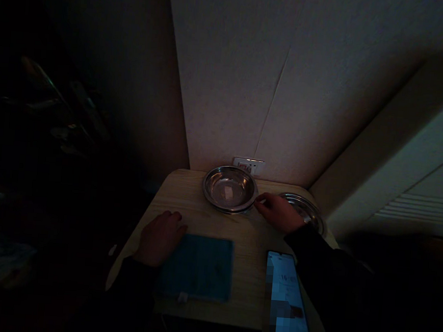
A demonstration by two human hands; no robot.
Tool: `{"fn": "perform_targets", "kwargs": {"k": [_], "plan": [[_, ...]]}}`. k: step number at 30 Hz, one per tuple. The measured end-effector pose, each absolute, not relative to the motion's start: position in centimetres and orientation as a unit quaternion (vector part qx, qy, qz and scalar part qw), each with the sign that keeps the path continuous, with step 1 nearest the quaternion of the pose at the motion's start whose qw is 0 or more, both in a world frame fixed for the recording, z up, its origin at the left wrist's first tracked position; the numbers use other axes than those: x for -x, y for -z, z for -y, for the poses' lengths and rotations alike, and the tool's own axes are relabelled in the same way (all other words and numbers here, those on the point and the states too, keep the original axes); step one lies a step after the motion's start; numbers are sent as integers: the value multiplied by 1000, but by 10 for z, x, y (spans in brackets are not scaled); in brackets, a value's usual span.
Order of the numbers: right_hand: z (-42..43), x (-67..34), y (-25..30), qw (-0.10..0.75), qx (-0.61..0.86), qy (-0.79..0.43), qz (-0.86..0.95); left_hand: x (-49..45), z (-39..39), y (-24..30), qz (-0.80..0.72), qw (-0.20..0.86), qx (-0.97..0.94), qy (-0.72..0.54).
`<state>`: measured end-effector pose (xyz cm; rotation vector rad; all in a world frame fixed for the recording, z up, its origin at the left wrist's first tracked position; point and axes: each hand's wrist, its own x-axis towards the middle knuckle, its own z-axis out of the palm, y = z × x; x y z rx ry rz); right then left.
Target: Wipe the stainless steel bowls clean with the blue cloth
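A stack of shiny metal bowls stands at the back of a small wooden table. My right hand reaches in from the right, its thumb and fingers pinched at the right rim of the stack; how many bowls it grips is hard to see. Under and behind that hand is another group of round metal dishes, partly hidden. A folded teal cloth with a small white tag lies flat at the front. My left hand rests with fingers stretched out at the cloth's upper left corner and the tabletop.
A lit phone lies at the table's front right, beside my right sleeve. Behind the bowls, a socket plate is set in the pale wall. A light louvred panel stands to the right. The left side is very dark.
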<state>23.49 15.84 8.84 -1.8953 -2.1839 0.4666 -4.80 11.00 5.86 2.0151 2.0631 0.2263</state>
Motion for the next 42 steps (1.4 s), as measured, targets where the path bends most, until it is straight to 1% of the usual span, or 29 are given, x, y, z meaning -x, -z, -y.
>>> {"fn": "perform_targets", "kwargs": {"k": [5, 10, 16, 22, 32, 42], "plan": [[-183, -237, -84, 151, 687, -145, 696, 21, -128, -60, -707, 134, -666, -197], [-198, -234, -73, 171, 701, -151, 676, -8, -145, -61, -717, 179, -604, -299], [-206, -229, -64, 180, 696, -184, 670, -28, -165, -56, -722, 239, -530, -375], [-210, -228, -59, 196, 676, -210, 679, -29, -184, -40, -677, 298, -512, -437], [-218, -225, -60, 210, 681, -212, 668, -28, -192, -35, -636, 323, -508, -483], [-225, -226, -58, 195, 690, -190, 671, -27, -201, -34, -653, 300, -531, -450]]}}
